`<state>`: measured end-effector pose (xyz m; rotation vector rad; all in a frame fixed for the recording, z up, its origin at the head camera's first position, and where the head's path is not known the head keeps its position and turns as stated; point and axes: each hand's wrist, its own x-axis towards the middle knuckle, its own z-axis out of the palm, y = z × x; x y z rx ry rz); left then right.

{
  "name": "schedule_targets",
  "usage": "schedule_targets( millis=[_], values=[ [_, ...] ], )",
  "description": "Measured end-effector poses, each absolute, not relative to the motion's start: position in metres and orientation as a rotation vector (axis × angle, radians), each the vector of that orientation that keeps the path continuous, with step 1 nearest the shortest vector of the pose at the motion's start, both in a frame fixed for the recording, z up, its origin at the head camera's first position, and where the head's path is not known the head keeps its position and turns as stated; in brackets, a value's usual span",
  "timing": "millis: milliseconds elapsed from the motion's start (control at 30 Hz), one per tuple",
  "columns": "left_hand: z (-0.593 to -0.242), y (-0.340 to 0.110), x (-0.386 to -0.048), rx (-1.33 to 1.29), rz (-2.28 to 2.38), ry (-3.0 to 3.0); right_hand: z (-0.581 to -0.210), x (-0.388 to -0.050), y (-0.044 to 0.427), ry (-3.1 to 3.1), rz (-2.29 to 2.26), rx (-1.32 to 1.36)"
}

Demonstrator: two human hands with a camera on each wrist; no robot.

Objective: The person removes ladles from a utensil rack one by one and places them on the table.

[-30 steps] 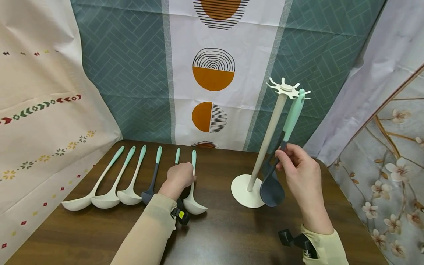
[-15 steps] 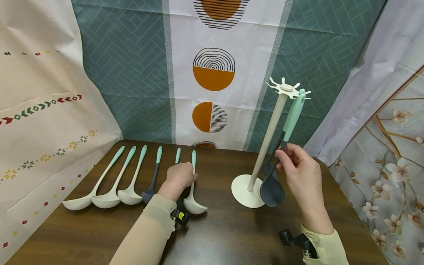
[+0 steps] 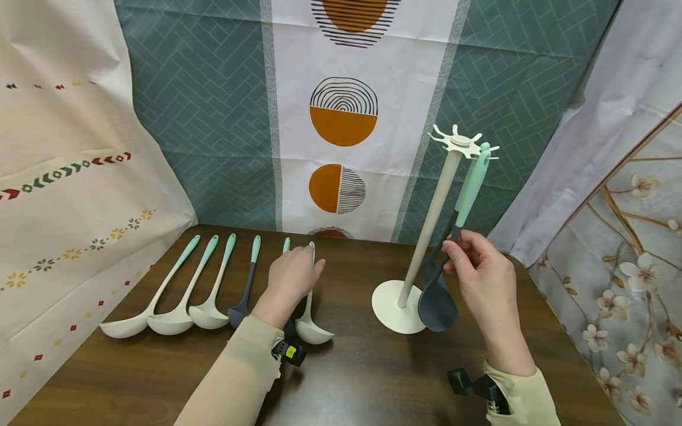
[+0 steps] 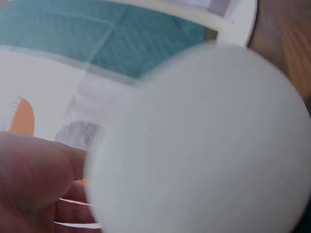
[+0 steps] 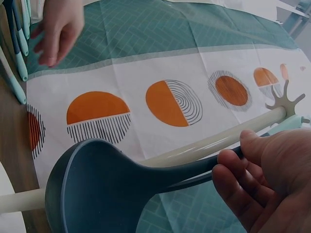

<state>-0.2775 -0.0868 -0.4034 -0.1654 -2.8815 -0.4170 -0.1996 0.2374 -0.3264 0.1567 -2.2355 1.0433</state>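
My right hand [image 3: 485, 275] pinches the shaft of a dark ladle [image 3: 438, 307]. That ladle hangs by its mint handle from the arms of a white utensil rack [image 3: 434, 228], and a second dark utensil hangs behind it. In the right wrist view the ladle's bowl [image 5: 102, 189] fills the lower left. My left hand [image 3: 290, 278] hovers over two ladles on the table, its fingers loosely bent with nothing between them. One of these is a white ladle [image 3: 311, 330]; the other is mostly hidden. A blurred white rounded shape [image 4: 204, 145], apparently a ladle bowl, covers much of the left wrist view.
Left of my left hand lie a dark ladle [image 3: 249, 290] and three white ladles, side by side with mint handles pointing away. The rack's round base [image 3: 391, 307] stands on the brown table [image 3: 362, 378]. Patterned cloths [image 3: 213, 148] hang behind and at both sides.
My left hand has risen a little off the ladles and shifted slightly up and right, its fingers loosening. My right hand and the hanging ladle have hardly moved.
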Motion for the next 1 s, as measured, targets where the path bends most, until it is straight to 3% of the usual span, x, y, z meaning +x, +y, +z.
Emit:
schedule_targets(
  millis=[633, 1000],
  values=[
    [-0.363, -0.042, -0.243, -0.497, -0.746, -2.508, -0.323, -0.203, 0.255, -2.216, 1.086, 0.071],
    [-0.353, 0.001, -0.226, -0.669, -0.917, -2.335, -0.314, -0.226, 0.274, -2.377, 1.087, 0.165]
  ],
)
